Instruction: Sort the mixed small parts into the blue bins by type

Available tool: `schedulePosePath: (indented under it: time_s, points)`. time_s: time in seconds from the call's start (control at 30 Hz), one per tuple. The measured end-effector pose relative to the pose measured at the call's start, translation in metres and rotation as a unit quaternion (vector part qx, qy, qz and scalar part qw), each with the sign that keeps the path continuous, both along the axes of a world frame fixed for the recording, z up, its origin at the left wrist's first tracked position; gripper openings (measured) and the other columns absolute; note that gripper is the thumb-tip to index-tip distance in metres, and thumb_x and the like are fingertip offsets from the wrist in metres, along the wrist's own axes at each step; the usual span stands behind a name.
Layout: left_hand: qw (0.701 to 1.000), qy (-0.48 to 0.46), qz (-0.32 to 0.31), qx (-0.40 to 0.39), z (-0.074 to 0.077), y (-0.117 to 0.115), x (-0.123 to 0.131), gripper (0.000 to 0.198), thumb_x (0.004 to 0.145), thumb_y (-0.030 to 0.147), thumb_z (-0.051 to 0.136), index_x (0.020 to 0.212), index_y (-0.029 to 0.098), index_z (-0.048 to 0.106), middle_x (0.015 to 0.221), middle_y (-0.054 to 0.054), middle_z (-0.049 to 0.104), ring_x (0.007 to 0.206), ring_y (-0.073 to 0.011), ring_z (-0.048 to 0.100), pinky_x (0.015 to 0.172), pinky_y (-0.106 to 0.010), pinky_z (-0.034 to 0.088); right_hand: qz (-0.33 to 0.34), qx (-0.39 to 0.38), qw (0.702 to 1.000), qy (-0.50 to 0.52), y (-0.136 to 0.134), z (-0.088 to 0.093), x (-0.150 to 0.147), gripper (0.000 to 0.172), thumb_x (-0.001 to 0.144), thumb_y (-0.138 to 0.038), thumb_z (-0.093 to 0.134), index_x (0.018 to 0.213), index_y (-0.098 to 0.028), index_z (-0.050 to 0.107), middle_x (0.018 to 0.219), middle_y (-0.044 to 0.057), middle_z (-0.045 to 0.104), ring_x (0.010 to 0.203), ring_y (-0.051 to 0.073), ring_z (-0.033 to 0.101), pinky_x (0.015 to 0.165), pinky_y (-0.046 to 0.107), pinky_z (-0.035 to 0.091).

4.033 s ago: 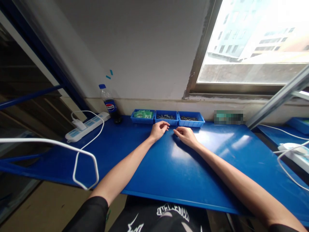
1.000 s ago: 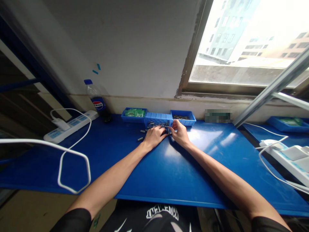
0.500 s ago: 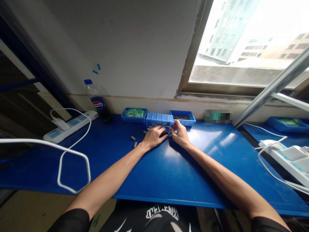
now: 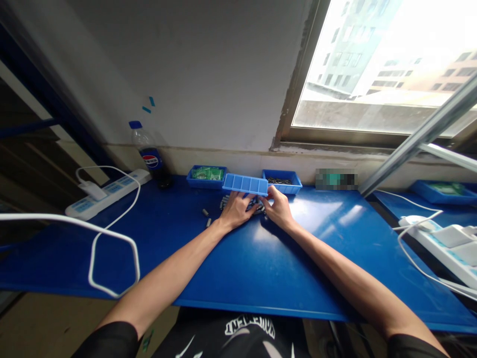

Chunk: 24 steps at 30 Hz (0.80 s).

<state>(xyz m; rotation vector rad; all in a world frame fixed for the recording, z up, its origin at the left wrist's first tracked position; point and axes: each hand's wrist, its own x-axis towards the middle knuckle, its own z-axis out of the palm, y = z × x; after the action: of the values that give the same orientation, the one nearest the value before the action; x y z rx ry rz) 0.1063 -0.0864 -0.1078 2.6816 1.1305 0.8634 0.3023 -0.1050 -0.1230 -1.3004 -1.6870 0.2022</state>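
A blue plastic bin (image 4: 245, 184) is tipped over at the back of the table, its ribbed outer face showing. My right hand (image 4: 278, 205) has its fingers closed at the bin's right end and seems to grip it there. Under the bin's near edge lies a pile of small grey metal cylinders (image 4: 224, 202), partly covered by my left hand (image 4: 237, 210). That hand spreads over the pile, thumb apart, its fingertips close to the bin's edge; whether they touch the bin is unclear. Two loose cylinders (image 4: 205, 212) lie left of the pile.
Behind stand a blue bin of green packets (image 4: 207, 174) and a blue bin of dark thin pieces (image 4: 281, 181). At left are a cola bottle (image 4: 151, 158), a white power strip (image 4: 108, 196) and a looping white cable (image 4: 136, 258). Another power strip (image 4: 443, 238) is right.
The bin has lifted and tipped further, its right end shifting slightly nearer. Cylinders seen at its mouth now lie on the table below it. My left fingers have reached toward its edge.
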Motion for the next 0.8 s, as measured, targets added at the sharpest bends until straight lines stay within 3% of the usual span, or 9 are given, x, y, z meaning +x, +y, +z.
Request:
schedulePosePath:
  time_s: [0.13, 0.33, 0.57, 0.73, 0.8]
  points:
    - [1.000, 0.009, -0.017, -0.023, 0.002, 0.000, 0.000, 0.044, 0.101, 0.044, 0.056, 0.141, 0.027, 0.062, 0.136, -0.009, 0.068, 0.125, -0.0293, 0.062, 0.112, -0.044, 0.047, 0.011, 0.003, 1.000, 0.002, -0.001, 0.000, -0.001, 0.008, 0.089, -0.029, 0.057, 0.085, -0.025, 0.051, 0.084, 0.002, 0.064, 0.077, 0.021, 0.062, 0.073, 0.032, 0.048]
    - [1.000, 0.007, -0.021, -0.014, -0.002, 0.003, 0.001, 0.044, 0.102, 0.043, 0.056, 0.141, 0.025, 0.062, 0.140, -0.009, 0.066, 0.131, -0.0296, 0.057, 0.114, -0.045, 0.044, 0.018, 0.006, 0.999, 0.027, 0.000, 0.000, -0.001, 0.007, 0.090, -0.030, 0.059, 0.088, -0.024, 0.055, 0.086, 0.003, 0.066, 0.077, 0.021, 0.063, 0.077, 0.034, 0.051]
    - [1.000, -0.003, 0.012, -0.018, 0.006, 0.003, -0.003, 0.033, 0.103, 0.042, 0.053, 0.120, 0.023, 0.074, 0.121, -0.009, 0.073, 0.118, -0.0262, 0.063, 0.105, -0.040, 0.050, -0.001, -0.003, 0.995, 0.098, 0.003, -0.002, 0.002, 0.024, 0.089, -0.044, 0.066, 0.087, -0.025, 0.051, 0.081, 0.000, 0.064, 0.075, 0.021, 0.066, 0.074, 0.035, 0.055]
    - [0.991, 0.070, 0.106, -0.046, 0.027, 0.010, -0.017, 0.033, 0.101, 0.043, 0.053, 0.101, 0.022, 0.078, 0.102, -0.009, 0.076, 0.095, -0.0264, 0.071, 0.083, -0.035, 0.056, -0.003, -0.016, 0.989, 0.147, 0.006, -0.002, 0.002, 0.034, 0.084, -0.050, 0.071, 0.086, -0.026, 0.048, 0.074, -0.002, 0.061, 0.070, 0.020, 0.065, 0.071, 0.034, 0.056]
    - [0.984, 0.105, 0.135, -0.055, 0.033, 0.012, -0.026, 0.035, 0.100, 0.047, 0.053, 0.103, 0.022, 0.078, 0.103, -0.010, 0.076, 0.094, -0.0285, 0.071, 0.082, -0.037, 0.056, 0.005, -0.027, 0.984, 0.173, 0.006, -0.001, 0.002, 0.037, 0.082, -0.050, 0.074, 0.086, -0.026, 0.047, 0.072, -0.003, 0.060, 0.068, 0.020, 0.064, 0.070, 0.034, 0.055]
